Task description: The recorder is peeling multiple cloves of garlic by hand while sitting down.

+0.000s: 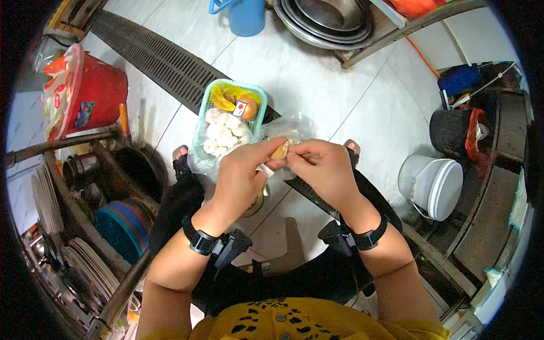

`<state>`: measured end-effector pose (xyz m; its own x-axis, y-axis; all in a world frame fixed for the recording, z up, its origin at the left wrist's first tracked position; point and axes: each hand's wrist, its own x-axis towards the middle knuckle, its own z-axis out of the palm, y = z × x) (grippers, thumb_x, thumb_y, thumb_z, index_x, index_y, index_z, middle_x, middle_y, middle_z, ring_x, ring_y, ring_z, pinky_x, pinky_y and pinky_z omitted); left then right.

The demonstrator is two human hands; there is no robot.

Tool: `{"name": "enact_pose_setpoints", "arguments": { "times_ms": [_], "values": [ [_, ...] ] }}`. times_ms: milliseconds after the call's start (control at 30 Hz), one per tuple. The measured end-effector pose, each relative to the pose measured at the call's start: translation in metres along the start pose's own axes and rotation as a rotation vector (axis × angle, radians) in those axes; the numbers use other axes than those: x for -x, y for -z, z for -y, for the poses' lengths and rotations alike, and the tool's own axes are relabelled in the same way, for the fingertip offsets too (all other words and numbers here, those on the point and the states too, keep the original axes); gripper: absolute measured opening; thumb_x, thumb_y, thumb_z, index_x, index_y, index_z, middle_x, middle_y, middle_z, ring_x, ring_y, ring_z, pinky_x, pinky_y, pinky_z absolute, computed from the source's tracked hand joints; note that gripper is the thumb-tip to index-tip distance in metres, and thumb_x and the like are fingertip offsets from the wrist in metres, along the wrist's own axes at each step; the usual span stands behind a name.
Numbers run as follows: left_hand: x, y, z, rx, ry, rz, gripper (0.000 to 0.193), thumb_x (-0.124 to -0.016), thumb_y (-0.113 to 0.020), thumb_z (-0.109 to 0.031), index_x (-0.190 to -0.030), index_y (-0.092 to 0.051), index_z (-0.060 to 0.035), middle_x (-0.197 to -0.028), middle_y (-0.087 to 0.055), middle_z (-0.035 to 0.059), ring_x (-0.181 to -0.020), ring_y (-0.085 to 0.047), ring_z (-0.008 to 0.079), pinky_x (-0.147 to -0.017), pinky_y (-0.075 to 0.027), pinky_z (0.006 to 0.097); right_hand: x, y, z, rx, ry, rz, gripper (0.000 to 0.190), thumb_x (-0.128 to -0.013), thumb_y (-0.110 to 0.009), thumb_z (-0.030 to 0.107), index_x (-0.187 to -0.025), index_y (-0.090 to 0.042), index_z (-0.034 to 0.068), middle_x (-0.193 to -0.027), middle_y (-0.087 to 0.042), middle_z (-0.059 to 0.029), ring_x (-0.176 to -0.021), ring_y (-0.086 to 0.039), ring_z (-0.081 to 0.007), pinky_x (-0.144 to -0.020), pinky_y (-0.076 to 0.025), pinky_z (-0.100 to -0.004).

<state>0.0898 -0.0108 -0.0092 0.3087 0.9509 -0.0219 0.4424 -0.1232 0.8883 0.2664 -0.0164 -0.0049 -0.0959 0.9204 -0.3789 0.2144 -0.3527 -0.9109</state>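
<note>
Between my two hands, near the middle of the view, is a garlic clove (279,151) with yellowish skin. My left hand (243,172) grips it from the left, thumb and fingers closed around it. The fingertips of my right hand (321,163) pinch at its right side. Just beyond my left hand stands a mint-green plastic basket (203,104); it holds white garlic bulbs (223,131) in a clear bag and a yellow bag (223,95) with a round brownish item. A clear plastic bag (297,125) lies behind my fingers, its contents partly hidden. Below my left hand a small container is mostly covered.
A floor drain grate (170,63) crosses the tiles. A red bucket (100,91) and a rack with plates (91,270) stand left. A blue bucket (246,17) and stacked metal basins (323,32) are ahead; a white lidded bucket (429,187) lies on its side at right.
</note>
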Motion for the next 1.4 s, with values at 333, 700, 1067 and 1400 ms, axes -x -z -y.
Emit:
{"name": "enact_pose_setpoints", "arguments": {
  "times_ms": [333, 700, 1067, 1400],
  "values": [
    [0.005, -0.005, 0.004, -0.042, -0.026, -0.029, 0.053, -0.065, -0.058, 0.008, -0.115, -0.063, -0.0078, -0.096, -0.066, 0.0166, -0.083, -0.064, 0.0331, -0.071, -0.051, 0.0376, -0.001, -0.006, 0.0, -0.015, 0.019, -0.067, 0.013, -0.077, -0.067, 0.008, -0.083, -0.065, -0.003, -0.07, -0.067, -0.0109, -0.063, -0.063, -0.0098, -0.061, -0.05, -0.0242],
    [0.003, -0.001, 0.008, 0.766, 0.441, 0.202, 0.036, -0.094, -0.06, -0.022, -0.122, -0.057, 0.0004, -0.111, -0.061, 0.0025, -0.093, -0.057, 0.0097, -0.082, -0.047, 0.0241, -0.006, 0.01, 0.008, -0.092, -0.092, 0.063, 0.014, -0.082, -0.062, 0.013, -0.082, -0.062, -0.001, -0.068, -0.061, -0.0014, -0.063, -0.059, -0.0079, -0.059, -0.046, -0.0219],
    [0.001, 0.011, 0.006, 1.222, 0.634, 0.209, 0.036, -0.097, -0.052, -0.022, -0.125, -0.049, -0.0002, -0.103, -0.06, 0.0067, -0.086, -0.06, 0.0137, -0.073, -0.052, 0.0274, -0.013, 0.017, 0.004, -0.666, -0.27, 0.29, 0.012, -0.082, -0.051, 0.01, -0.082, -0.059, 0.001, -0.079, -0.061, -0.0081, -0.07, -0.058, -0.0162, -0.066, -0.048, -0.0293],
    [0.001, 0.018, 0.016, 1.023, 0.658, 0.032, 0.028, -0.097, -0.053, -0.023, -0.119, -0.054, -0.0058, -0.1, -0.062, 0.0029, -0.084, -0.06, 0.011, -0.069, -0.05, 0.0246, -0.033, 0.016, -0.065, 0.463, -0.006, -0.012, 0.022, -0.085, -0.052, 0.014, -0.08, -0.065, -0.003, -0.078, -0.066, -0.0199, -0.077, -0.065, -0.0337, -0.073, -0.051, -0.0387]
  ]
}}
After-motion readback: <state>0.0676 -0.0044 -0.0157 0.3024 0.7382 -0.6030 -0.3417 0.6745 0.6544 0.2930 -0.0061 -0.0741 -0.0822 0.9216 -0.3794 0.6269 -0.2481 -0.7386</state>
